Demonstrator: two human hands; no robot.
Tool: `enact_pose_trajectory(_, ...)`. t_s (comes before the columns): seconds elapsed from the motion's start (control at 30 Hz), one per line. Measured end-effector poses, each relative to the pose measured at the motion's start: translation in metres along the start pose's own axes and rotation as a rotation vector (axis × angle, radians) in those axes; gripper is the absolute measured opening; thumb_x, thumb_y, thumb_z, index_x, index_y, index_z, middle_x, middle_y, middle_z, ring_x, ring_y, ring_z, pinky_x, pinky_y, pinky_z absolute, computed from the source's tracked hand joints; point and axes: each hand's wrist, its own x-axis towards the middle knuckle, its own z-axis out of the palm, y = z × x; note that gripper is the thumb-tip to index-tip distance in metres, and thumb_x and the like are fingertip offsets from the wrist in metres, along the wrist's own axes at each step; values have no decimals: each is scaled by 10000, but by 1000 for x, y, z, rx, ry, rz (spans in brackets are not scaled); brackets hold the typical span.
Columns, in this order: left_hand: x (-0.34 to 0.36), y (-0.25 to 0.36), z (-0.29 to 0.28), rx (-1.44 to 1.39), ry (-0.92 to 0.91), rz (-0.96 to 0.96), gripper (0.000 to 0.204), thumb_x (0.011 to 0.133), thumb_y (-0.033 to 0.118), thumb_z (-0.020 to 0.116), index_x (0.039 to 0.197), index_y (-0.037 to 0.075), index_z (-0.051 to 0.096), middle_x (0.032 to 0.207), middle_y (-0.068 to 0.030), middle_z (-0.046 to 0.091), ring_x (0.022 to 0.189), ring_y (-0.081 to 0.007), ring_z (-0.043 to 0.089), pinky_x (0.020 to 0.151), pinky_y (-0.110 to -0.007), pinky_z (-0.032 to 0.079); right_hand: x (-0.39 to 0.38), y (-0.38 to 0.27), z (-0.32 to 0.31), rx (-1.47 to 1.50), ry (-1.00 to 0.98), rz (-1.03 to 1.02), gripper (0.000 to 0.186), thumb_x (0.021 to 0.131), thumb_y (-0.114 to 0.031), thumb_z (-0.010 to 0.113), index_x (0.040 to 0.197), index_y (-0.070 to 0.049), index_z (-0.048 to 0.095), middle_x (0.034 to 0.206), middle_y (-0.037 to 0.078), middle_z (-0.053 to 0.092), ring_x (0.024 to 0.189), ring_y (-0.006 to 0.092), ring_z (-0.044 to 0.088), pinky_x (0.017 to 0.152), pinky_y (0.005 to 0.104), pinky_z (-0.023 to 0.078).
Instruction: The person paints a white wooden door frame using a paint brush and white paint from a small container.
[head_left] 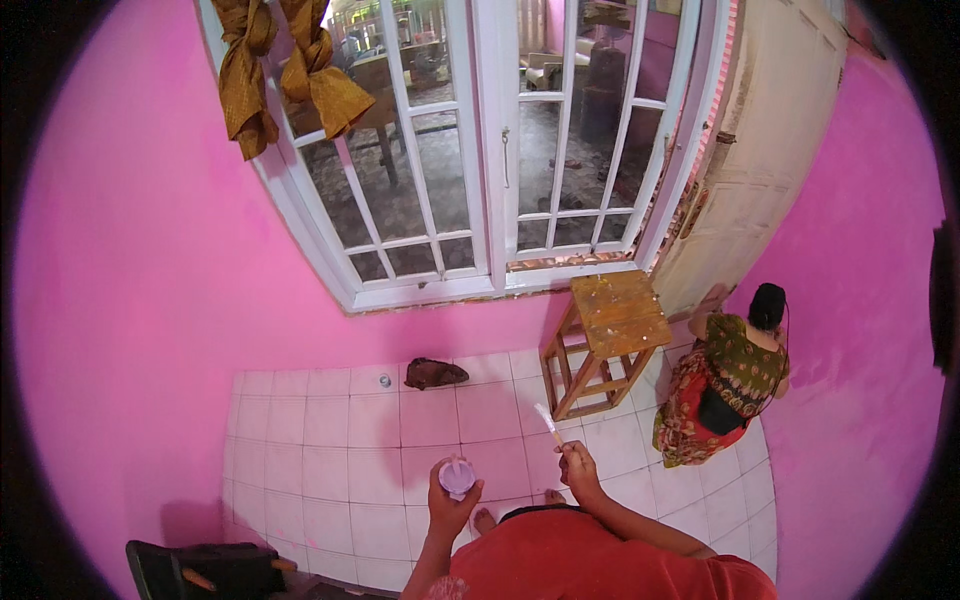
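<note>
My left hand (pixel 451 506) is wrapped round a small cup of pale lilac paint (pixel 457 478), held upright in front of my body. In my right hand (pixel 579 470) is a paintbrush (pixel 547 418), its handle pinched between the fingers. Its bristles look whitish and point up and away to the left. Brush and cup are apart. Ahead of me stands a window with white frames (pixel 489 200), set in a pink wall (pixel 160 250).
A paint-spotted wooden stool (pixel 618 315) stands below the window. Another person (pixel 730 375) crouches at the right, by a worn door (pixel 765 150). A dark cloth (pixel 435 373) lies on the white tiles (pixel 375 420). A black chair (pixel 200 570) is at lower left; brown curtains (pixel 325 85) hang knotted.
</note>
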Motion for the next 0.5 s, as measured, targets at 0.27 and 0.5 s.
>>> enact_pose_trajectory(0.27, 12, 1, -20, 6, -15, -31, 607, 792, 65, 795, 1286, 2, 447, 1200, -122, 599, 1103, -194, 599, 933, -333, 497, 12, -25, 15, -103, 30, -214, 230, 1013, -163, 524, 1158, -8, 612, 739, -28, 507, 621, 53, 470, 529, 227, 396)
enact_pose_trajectory(0.5, 59, 23, -45, 118, -82, 31, 622, 770, 73, 810, 1287, 4, 471, 1161, -120, 624, 1063, -203, 617, 929, -330, 490, 12, -72, 60, -61, 43, -436, 330, 1020, -170, 551, 1281, 28, 591, 778, 33, 595, 690, 114, 579, 628, 253, 475)
